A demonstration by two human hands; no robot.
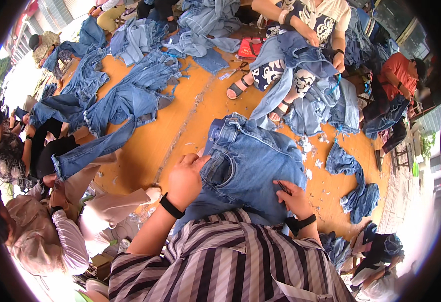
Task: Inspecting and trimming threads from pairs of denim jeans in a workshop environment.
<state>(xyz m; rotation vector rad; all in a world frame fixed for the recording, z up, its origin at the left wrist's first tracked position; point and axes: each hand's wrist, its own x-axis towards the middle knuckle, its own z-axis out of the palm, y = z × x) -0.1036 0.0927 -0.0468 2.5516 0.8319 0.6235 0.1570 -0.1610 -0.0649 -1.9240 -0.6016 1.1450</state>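
Note:
A pair of blue jeans (248, 166) lies across my lap over a striped garment, its curved pocket opening and waistband toward the left and top. My left hand (187, 178) is closed on the left edge of the jeans beside that pocket, index finger pointing along the denim. My right hand (292, 200) rests on the lower right of the jeans, fingers curled round a small dark tool (283, 186), probably snips or tweezers; its exact shape is hard to make out.
Co-workers sit around me with denim, one in patterned clothing (323, 15) opposite. Heaps of jeans (129, 95) lie on the orange floor (175, 121) amid thread scraps. A red bag (250, 48), scissors (241, 68) and a loose denim piece (356, 194) are also there.

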